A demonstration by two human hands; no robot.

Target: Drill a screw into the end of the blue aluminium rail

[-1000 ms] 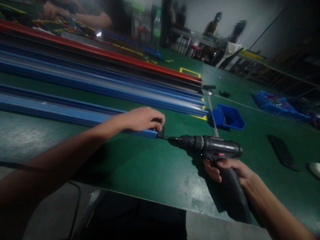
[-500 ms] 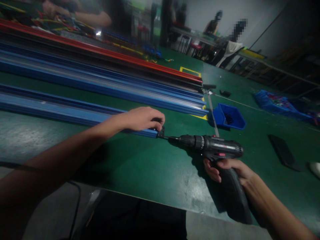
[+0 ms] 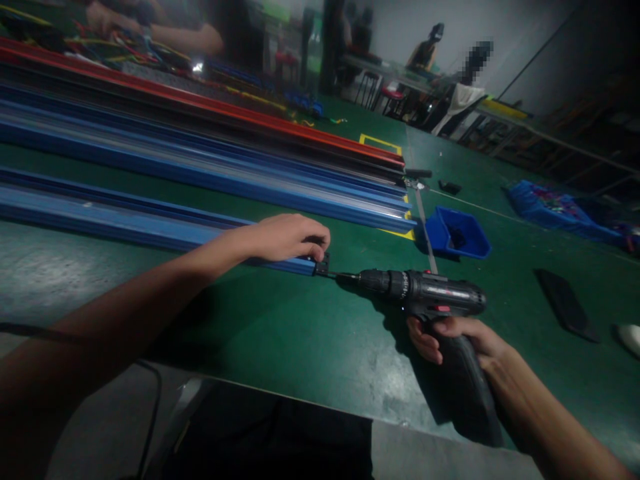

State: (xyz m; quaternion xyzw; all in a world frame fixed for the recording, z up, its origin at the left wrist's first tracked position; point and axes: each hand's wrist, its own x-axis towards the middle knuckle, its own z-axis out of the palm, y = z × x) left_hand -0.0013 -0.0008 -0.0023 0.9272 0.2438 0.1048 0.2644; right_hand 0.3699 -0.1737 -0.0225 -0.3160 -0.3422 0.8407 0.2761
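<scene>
My right hand (image 3: 460, 340) is wrapped round the grip of a black cordless drill (image 3: 435, 292). The drill lies nearly level over the table, its thin bit pointing left and meeting a small black end piece (image 3: 323, 264). That piece sits at the right end of a long blue metal profile (image 3: 200, 230). My left hand (image 3: 290, 238) rests over this end of the profile, fingers curled down and closed on the black end piece. The fingertips partly cover it, so its full shape is hidden.
Behind lie more blue profiles (image 3: 300, 193) and a red one (image 3: 250, 119). A blue bin (image 3: 460, 233) with dark parts stands to the right, near a flat black object (image 3: 565, 303). A larger blue tray (image 3: 550, 207) sits further back. Across the table is another person's arm (image 3: 185, 37).
Both hands, the drill and the profile keep their places. Only a very slight shift of the camera shows.
</scene>
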